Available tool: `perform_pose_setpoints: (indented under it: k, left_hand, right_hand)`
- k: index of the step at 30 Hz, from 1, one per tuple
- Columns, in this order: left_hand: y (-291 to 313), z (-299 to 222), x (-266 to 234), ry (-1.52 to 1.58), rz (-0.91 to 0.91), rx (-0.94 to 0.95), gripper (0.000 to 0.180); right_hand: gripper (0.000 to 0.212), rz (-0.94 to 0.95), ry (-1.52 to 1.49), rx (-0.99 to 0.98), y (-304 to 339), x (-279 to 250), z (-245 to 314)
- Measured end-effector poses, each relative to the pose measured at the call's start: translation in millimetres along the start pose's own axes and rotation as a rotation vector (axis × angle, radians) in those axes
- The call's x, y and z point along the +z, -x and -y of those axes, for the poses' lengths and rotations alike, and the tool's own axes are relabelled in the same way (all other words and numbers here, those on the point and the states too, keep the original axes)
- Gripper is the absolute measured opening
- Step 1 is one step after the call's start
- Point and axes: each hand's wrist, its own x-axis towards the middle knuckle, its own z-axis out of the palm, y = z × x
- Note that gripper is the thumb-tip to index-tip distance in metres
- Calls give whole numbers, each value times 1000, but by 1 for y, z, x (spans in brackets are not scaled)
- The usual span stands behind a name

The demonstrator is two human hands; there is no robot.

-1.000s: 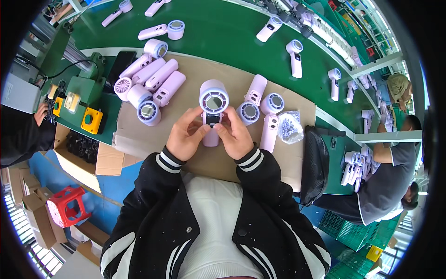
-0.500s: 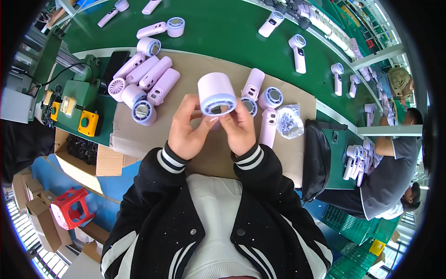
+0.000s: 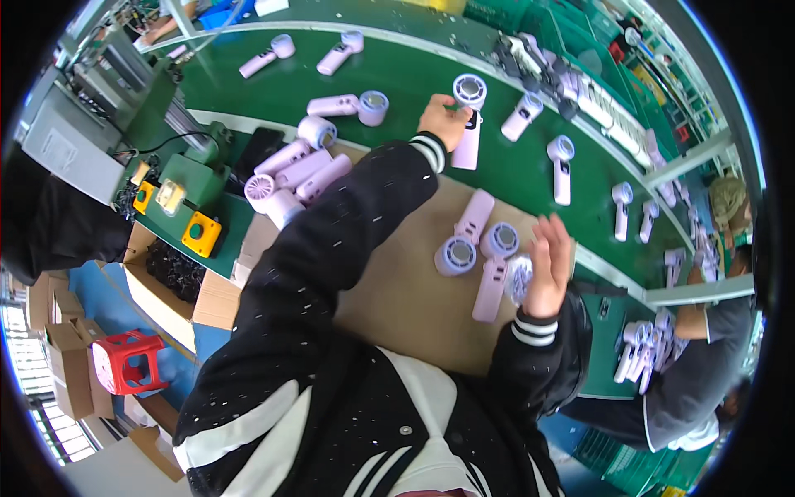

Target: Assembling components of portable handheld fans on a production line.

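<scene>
At the green belt, my left hand (image 3: 445, 124) is closed around the neck of a lilac handheld fan (image 3: 467, 153), whose round head points away from me. My right hand (image 3: 546, 269) is raised with fingers stretched out and holds nothing. Beside it, a clear plastic bag (image 3: 519, 278) is partly covered. Two lilac fans, one with its ringed head (image 3: 456, 256) toward me and another with its handle (image 3: 489, 290) toward me, lie on the brown cardboard sheet (image 3: 397, 306). My left sleeve partly hides a pile of fans (image 3: 302, 170) at left.
More fans lie spaced along the green belt (image 3: 414, 66). A green machine with a yellow button box (image 3: 201, 234) stands at left, above a cardboard box (image 3: 157, 290) of black parts. A black bag (image 3: 571, 348) lies at right, near a seated co-worker (image 3: 691, 356).
Both hands held a fan up over the cardboard before. My left hand has carried a fan forward to the belt; my right hand has let go and moved right, its fingers opened.
</scene>
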Motion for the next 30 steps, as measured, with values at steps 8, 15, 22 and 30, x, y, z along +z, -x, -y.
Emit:
perform_pose_setpoints:
  k: [8, 15, 22, 30]
  left_hand:
    - [-108, 0, -91, -1317, 408, 272, 54]
    - [-84, -10, -194, -1473, 598, -133, 65]
    - [6, -82, -141, -1424, 248, 368, 38]
    - [237, -56, -120, -807, 126, 178, 64]
  right_hand:
    - [18, 35, 389, 222, 18, -93, -22]
    - [17, 279, 852, 26, 27, -83, -37]
    - [11, 281, 959, -161, 38, -77, -61]
    - [5, 304, 807, -15, 33, -83, -57]
